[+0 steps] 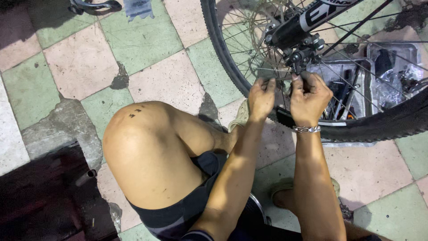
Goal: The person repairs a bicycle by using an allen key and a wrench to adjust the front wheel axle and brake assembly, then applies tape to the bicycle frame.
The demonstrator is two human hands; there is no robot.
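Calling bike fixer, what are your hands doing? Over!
Both hands up at the brake caliper: left hand, right hand. Spokes crowd the fingers. Grip unclear.

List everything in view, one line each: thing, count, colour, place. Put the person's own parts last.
bicycle wheel: one, black tyre, silver spokes, top right
brake caliper: one, black, at the disc, just above both hands
brake disc: one, silver, at the hub
fork leg: one, black and white, top
tool tray: one, grey metal, behind the wheel
floor tiles: many, green and pink, cracked
bracelet: one, silver, right wrist
left hand: one, at the disc
right hand: one, below the caliper
knee: one, bare, centre left
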